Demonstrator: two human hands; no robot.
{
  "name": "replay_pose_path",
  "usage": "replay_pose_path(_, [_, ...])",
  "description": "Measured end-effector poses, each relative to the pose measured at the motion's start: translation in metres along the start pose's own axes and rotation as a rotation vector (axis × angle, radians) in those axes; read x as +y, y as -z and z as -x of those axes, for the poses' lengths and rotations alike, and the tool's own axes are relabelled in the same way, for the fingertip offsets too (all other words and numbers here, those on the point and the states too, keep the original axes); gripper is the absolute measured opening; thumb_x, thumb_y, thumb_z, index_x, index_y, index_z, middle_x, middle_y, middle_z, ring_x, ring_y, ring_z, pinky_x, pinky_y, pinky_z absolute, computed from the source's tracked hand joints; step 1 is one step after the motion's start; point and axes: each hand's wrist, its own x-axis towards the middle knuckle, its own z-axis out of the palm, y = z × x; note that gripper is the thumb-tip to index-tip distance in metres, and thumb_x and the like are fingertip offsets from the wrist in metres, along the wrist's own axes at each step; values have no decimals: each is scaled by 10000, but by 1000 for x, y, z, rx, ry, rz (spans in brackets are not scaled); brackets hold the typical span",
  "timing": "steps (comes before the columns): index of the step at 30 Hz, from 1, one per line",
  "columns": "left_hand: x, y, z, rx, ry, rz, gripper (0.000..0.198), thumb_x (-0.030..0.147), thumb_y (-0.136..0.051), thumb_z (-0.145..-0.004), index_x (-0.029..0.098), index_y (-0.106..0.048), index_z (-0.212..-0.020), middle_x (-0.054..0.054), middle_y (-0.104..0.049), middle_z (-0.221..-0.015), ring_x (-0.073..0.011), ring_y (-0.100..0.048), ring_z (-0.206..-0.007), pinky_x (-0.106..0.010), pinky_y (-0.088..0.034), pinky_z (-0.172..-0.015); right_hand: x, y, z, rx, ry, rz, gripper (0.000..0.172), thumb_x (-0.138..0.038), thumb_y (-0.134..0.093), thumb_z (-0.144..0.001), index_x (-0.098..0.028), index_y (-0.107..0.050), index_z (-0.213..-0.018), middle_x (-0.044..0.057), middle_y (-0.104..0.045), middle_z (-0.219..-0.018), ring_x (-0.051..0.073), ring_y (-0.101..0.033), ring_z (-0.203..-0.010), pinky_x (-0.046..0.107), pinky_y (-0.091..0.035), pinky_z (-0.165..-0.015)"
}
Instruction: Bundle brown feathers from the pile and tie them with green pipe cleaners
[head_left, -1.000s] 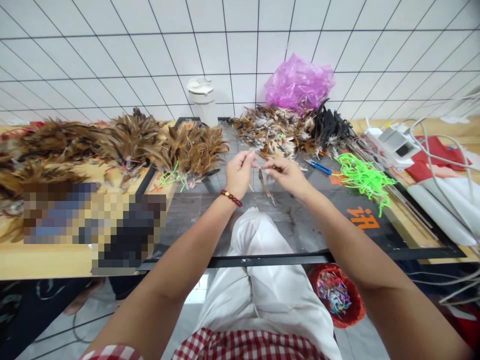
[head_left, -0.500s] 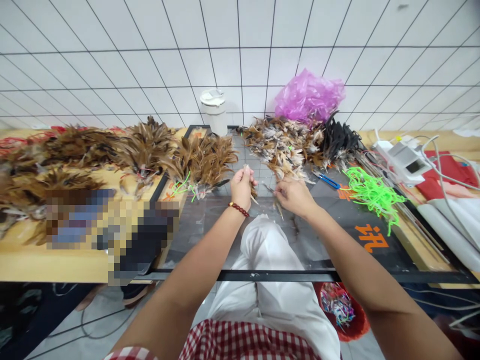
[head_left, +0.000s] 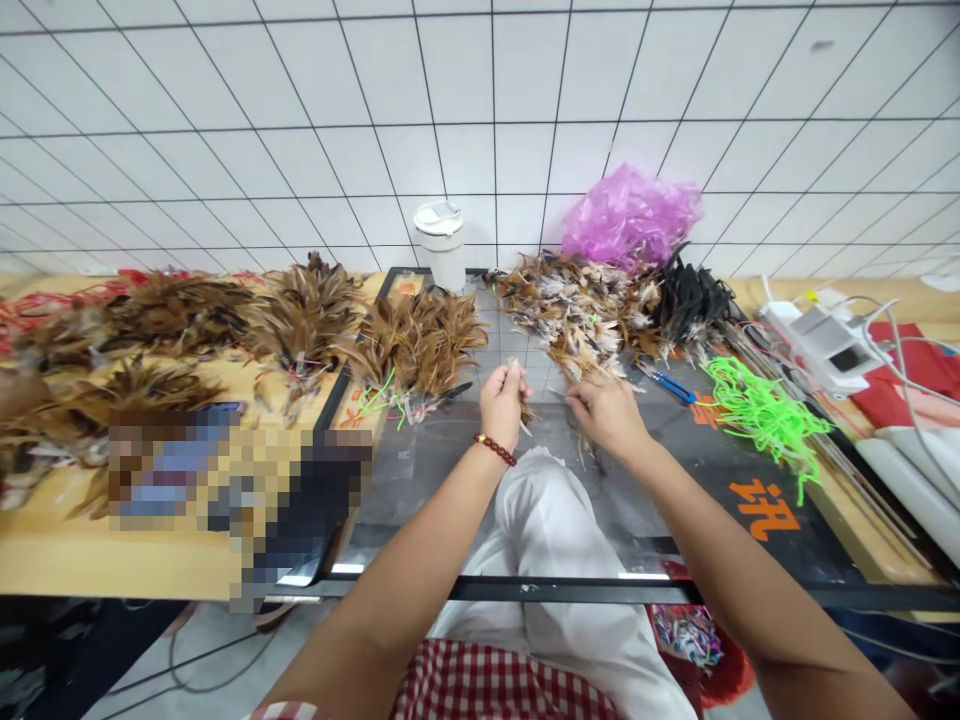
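Note:
My left hand (head_left: 502,408), with a beaded bracelet at its wrist, is closed around a small bunch of feathers (head_left: 526,416). Pale quill ends poke out by its thumb and below its palm. To the right, my right hand (head_left: 611,418) pinches what looks like a thin feather, whose pale tip points toward the left hand. Brown feathers (head_left: 590,450) show under that hand, partly hidden. Beyond it spreads a loose heap of brown and white feathers (head_left: 577,310). Tied brown feather bunches (head_left: 427,335) lie left of my left hand.
Blue-handled snips (head_left: 671,384) and green cords (head_left: 769,415) lie at right, near black feathers (head_left: 694,305). A white cup (head_left: 440,245) and pink plastic bag (head_left: 634,215) stand by the wall. A white device (head_left: 829,345) with cables sits far right. More feathers (head_left: 180,310) cover the left table.
The whole view has shifted, so everything sits slightly lower and farther right. Both hands keep nearly the same place over the table, their fingers still closed.

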Motion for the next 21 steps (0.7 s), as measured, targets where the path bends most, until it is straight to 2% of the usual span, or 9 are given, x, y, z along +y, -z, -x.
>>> replay_pose_path(3, [1,0,0,-8,5,9,315,456,-678,-732,159,-581,-687,55,-468,-537,-54,-471,-484,-212,-450,-571,-1,0,-1,32,4,1,166,-248,-497,-872,-168,-639,-841,120,-636,-918,249,-539,-912,354,-325,-771])
replay_pose_path(5, [1,-1,2,-18,14,24,308,450,-692,-719,159,-597,-691,52,-486,-540,-59,-488,-500,-215,-451,-591,-3,1,0,111,-10,-114,153,-240,-486,-872,-167,-616,-839,116,-623,-895,239,-538,-887,352,-350,-771])
replay_pose_path(9, [0,-8,10,-97,86,72,297,432,-734,-674,149,-661,-727,-10,-640,-694,-94,-589,-657,-231,-461,-687,-13,1,1,254,-67,-623,188,-319,-475,-894,-186,-570,-801,40,-568,-752,166,-516,-720,289,-399,-680])
replay_pose_path(11, [-2,-12,15,-163,118,113,302,419,-748,-658,142,-697,-767,-43,-689,-790,-123,-619,-750,-258,-462,-767,-19,0,1,237,-96,-848,219,-369,-488,-894,-192,-559,-786,15,-551,-722,144,-507,-679,269,-408,-659])
replay_pose_path(13, [-3,-14,18,-219,146,151,310,410,-759,-647,141,-717,-794,-56,-705,-813,-152,-635,-806,-290,-455,-826,-24,-2,1,213,-113,-990,232,-389,-506,-887,-191,-556,-774,13,-564,-739,141,-532,-719,267,-422,-696])
replay_pose_path(16, [-3,-15,20,-251,177,169,311,405,-770,-632,144,-728,-795,-64,-715,-814,-180,-648,-844,-318,-450,-856,-26,-5,0,214,-136,-1055,237,-394,-529,-875,-186,-556,-765,26,-590,-787,144,-547,-775,270,-425,-734])
replay_pose_path(21, [-3,-14,20,-266,195,155,326,415,-773,-631,148,-738,-816,-81,-725,-871,-194,-650,-899,-344,-436,-915,-25,-5,1,206,-165,-958,259,-401,-524,-871,-186,-549,-729,-2,-524,-685,114,-446,-625,240,-379,-606])
